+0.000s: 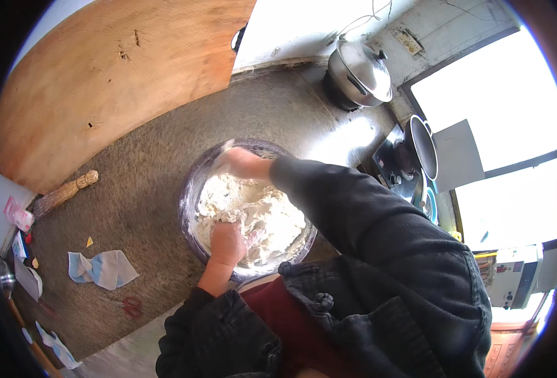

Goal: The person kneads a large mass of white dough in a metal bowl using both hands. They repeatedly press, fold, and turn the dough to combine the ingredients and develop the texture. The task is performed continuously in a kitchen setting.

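Note:
A dark, wide basin (187, 198) stands on the counter in front of me, its inner wall smeared with flour. Inside it lies a lumpy, wet mass of pale dough (278, 212), with drier, crumbly flour towards the far left side. My left hand (229, 242) presses down into the near part of the dough, which hides most of its fingers. Over the basin's far side reaches my right hand (241, 162), blurred by motion, with its whitened fingers near the inner wall and rim. Whether those fingers grip anything is unclear.
A wooden board (118, 85) leans at the back left. On the counter (165, 141) lie a straw brush (66, 193), a blue-and-white cloth (103, 269) and red-handled scissors (131, 307). A lidded metal pot (361, 71) and a wok (422, 146) stand along the right side.

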Available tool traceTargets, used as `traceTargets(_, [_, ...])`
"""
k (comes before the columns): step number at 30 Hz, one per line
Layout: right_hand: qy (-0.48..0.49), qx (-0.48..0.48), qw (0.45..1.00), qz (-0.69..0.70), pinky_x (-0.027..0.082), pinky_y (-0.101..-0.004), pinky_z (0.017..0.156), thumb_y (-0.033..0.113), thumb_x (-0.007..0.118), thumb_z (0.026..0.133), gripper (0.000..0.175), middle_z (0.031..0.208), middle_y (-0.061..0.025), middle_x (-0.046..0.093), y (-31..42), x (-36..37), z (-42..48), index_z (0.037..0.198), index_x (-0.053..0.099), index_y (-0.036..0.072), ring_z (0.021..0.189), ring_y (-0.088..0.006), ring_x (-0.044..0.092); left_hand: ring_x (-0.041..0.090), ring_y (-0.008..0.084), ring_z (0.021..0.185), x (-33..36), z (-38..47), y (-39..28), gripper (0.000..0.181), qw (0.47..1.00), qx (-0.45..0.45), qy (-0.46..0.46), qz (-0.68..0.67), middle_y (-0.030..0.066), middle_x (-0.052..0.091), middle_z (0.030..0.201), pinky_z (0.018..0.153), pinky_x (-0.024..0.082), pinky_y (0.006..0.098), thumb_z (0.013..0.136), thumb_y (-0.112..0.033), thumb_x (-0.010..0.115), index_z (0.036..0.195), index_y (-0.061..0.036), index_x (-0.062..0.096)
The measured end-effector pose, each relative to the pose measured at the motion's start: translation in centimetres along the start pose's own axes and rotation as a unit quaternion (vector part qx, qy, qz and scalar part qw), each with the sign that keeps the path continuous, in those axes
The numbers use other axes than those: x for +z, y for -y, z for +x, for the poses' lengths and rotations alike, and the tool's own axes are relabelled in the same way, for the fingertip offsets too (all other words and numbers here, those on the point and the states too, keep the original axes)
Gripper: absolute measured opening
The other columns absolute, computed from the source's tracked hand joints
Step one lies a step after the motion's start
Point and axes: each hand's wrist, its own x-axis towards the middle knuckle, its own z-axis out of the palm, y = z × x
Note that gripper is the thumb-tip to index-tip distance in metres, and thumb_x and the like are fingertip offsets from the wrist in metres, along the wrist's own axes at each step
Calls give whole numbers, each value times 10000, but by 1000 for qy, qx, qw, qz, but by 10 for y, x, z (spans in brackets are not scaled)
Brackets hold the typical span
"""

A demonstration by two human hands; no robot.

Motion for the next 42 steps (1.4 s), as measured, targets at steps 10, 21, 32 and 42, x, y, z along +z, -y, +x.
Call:
traceTargets(10, [-22, -57, 995, -78, 467, -356, 588, 91, 534, 678, 160, 693, -85, 595, -8, 38, 15, 800, 637, 77, 657, -264, 577, 533, 334, 580, 1, 6, 7, 359, 998, 25, -42, 27, 157, 544, 575, 571, 428, 413, 667, -364, 656, 746, -17, 613])
traceTargets(21, [-170, 194, 802, 539, 474, -399, 686, 312, 313, 904, 382, 902, -184, 577, -56, 21, -15, 963, 507, -12, 778, -296, 583, 541, 355, 626, 5, 6, 0, 274, 999, 7, -21, -50, 175, 558, 611, 595, 431, 418, 662, -267, 649, 723, -4, 598])
traceTargets(32, [125, -156, 928, -313, 439, -370, 693, 191, 538, 695, 211, 792, -129, 571, -9, 59, 39, 854, 601, 68, 787, -289, 545, 557, 331, 652, -8, 15, -5, 316, 996, 35, -74, -42, 157, 584, 670, 609, 444, 400, 657, -311, 668, 782, -24, 621])
traceTargets(42, [230, -116, 883, -392, 446, -382, 722, 169, 507, 760, 201, 833, -142, 569, -67, -2, -43, 921, 572, 70, 819, -282, 548, 546, 341, 693, -9, 16, 1, 361, 998, -19, 18, -52, 176, 577, 721, 638, 443, 405, 657, -328, 674, 811, -9, 602])
